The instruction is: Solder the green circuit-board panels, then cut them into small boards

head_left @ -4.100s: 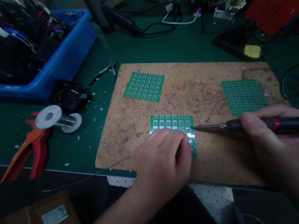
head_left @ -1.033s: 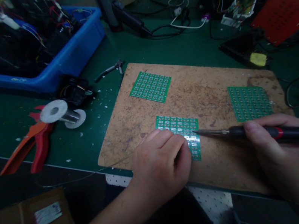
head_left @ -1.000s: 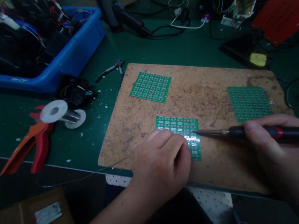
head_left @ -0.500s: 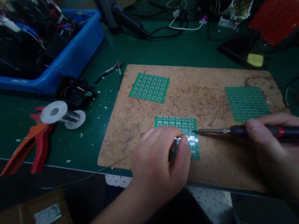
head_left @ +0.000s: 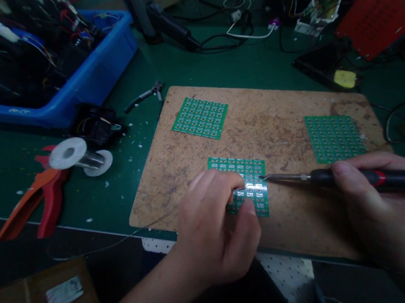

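Work is looking partway along on the near circuit board (head_left: 255, 168), which is lying on a brown mat (head_left: 163, 171) upon the worktop (head_left: 235, 71). The right hand (head_left: 383, 209) is gripping a soldering iron (head_left: 397, 180), whose tip is pointing at a spot by that board's right side; whether it is touching is too small to tell. The left hand (head_left: 217, 229) is arching over the board's lower left, thumb and forefinger standing apart; thin wire (head_left: 147, 228) is running in beneath it, though the hidden fingers are concealing any hold. Many pads are shining, but glare is blurring which are finished and which are waiting, so the remaining count is staying unclear. Two other boards, one at the far left (head_left: 200, 118) and one at the right (head_left: 332, 137), are lying untouched by the iron; their own state is not showing clearly.
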A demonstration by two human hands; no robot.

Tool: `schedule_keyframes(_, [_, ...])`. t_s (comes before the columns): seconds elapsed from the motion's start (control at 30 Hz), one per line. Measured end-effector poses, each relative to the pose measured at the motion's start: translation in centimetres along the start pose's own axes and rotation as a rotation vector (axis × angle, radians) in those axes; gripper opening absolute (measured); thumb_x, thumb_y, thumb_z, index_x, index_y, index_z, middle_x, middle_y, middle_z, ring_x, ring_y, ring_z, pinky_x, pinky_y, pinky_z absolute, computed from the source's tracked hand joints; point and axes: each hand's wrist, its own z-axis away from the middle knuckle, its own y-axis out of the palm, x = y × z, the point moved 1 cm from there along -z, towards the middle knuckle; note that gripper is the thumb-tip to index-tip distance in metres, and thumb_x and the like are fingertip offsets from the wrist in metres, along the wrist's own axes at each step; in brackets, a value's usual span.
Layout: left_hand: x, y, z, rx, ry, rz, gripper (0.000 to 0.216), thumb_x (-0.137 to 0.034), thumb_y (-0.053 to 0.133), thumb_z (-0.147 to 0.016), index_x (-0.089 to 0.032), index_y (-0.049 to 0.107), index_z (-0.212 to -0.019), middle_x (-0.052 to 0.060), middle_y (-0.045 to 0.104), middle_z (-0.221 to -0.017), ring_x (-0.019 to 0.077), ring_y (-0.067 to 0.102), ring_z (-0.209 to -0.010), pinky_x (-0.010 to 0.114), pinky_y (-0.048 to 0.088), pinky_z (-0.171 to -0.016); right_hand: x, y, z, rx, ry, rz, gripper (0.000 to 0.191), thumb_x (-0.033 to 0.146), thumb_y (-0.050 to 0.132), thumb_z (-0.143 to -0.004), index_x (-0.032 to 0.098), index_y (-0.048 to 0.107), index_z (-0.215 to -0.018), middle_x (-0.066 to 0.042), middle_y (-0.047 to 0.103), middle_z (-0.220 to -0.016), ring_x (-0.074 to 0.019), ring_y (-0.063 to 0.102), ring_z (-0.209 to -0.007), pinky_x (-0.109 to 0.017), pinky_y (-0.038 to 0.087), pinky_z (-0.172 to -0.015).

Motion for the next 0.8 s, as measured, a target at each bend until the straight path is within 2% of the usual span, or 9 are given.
schedule_keyframes(0.13, [0.1, -0.1, 0.2, -0.042, -0.059, 0.05, 0.005, -0.016, 0.048, -0.089, -0.017, 0.052, -0.093, 0.001, 0.051, -0.08, 0.0124, 0.049, -0.074, 0.03, 0.041, -0.069, -0.2, -0.2, 0.1, 0.0, -0.001, 0.004, 0.012, 0.028, 0.074, -0.072, 0.023, 0.067, -0.064, 0.005, 0.063, -0.057, -0.0072, 0.052, -0.048, -0.019, 0.041, -0.046])
schedule_keyframes(0.33, [0.3, 0.2, 0.1, -0.091, -0.03, -0.099, 0.008, -0.013, 0.056, -0.087, -0.017, 0.06, -0.081, 0.001, 0.061, -0.075, 0.0133, 0.054, -0.072, 0.032, 0.042, -0.07, -0.2, -0.1, 0.1, -0.015, 0.012, 0.012, 0.011, 0.028, 0.075, -0.071, 0.023, 0.068, -0.065, 0.005, 0.062, -0.057, -0.0069, 0.05, -0.047, -0.019, 0.039, -0.044])
schedule_keyframes(0.57, [0.2, 0.8, 0.1, -0.005, 0.006, -0.264, 0.014, -0.019, 0.061, -0.082, -0.018, 0.064, -0.068, 0.001, 0.059, -0.062, 0.0157, 0.053, -0.065, 0.035, 0.036, -0.063, -0.2, -0.2, 0.3, -0.01, 0.006, 0.005, 0.011, 0.028, 0.075, -0.071, 0.024, 0.068, -0.064, 0.004, 0.063, -0.058, -0.0084, 0.051, -0.048, -0.021, 0.041, -0.045])
schedule_keyframes(0.8, [0.3, 1.1, 0.1, 0.054, 0.016, -0.294, 0.014, -0.02, 0.058, -0.083, -0.019, 0.065, -0.072, 0.001, 0.059, -0.066, 0.0168, 0.053, -0.068, 0.035, 0.034, -0.064, -0.3, -0.1, 0.2, 0.006, 0.018, 0.025, 0.01, 0.029, 0.075, -0.071, 0.024, 0.068, -0.065, 0.004, 0.063, -0.058, -0.0088, 0.053, -0.048, -0.021, 0.042, -0.044])
